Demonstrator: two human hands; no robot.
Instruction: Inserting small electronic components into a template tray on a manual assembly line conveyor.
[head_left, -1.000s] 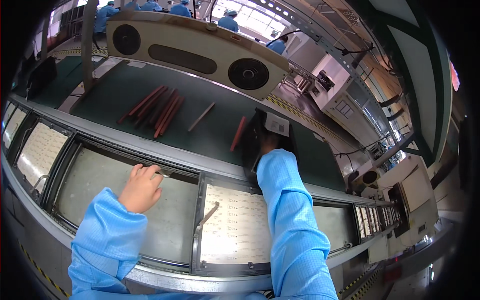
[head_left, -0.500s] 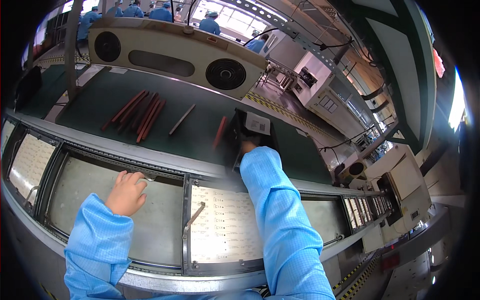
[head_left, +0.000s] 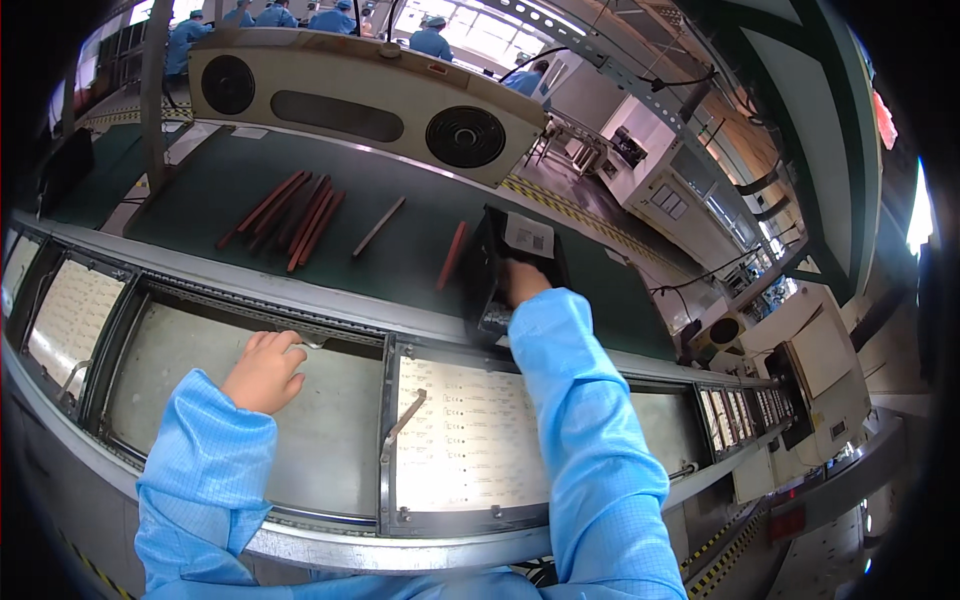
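My right hand (head_left: 525, 283) reaches into a black bin (head_left: 488, 318) on the dark green bench; its fingers are hidden inside. A white label (head_left: 529, 236) is on the bin's far side, and small pale pieces show at the near end. My left hand (head_left: 266, 372) hovers over a bare metal plate (head_left: 330, 440), fingers curled. A small shiny piece (head_left: 314, 345) shows at its fingertips; whether it is held is unclear. Between my arms is a framed white panel (head_left: 470, 440) printed with rows of small marks, a narrow metal lever (head_left: 405, 418) across its left side.
Several reddish-brown bars (head_left: 312, 230) lie bunched on the green bench (head_left: 185, 205), with a greyish bar (head_left: 379, 226) and another red bar (head_left: 452, 256) apart. A beige housing with round fans (head_left: 465, 137) stands behind. More framed panels (head_left: 75, 305) line the rail. People in blue work beyond.
The whole view has shifted slightly, so things appear farther right. My right hand stays in the bin, its back now showing more. My left hand keeps its curled pose.
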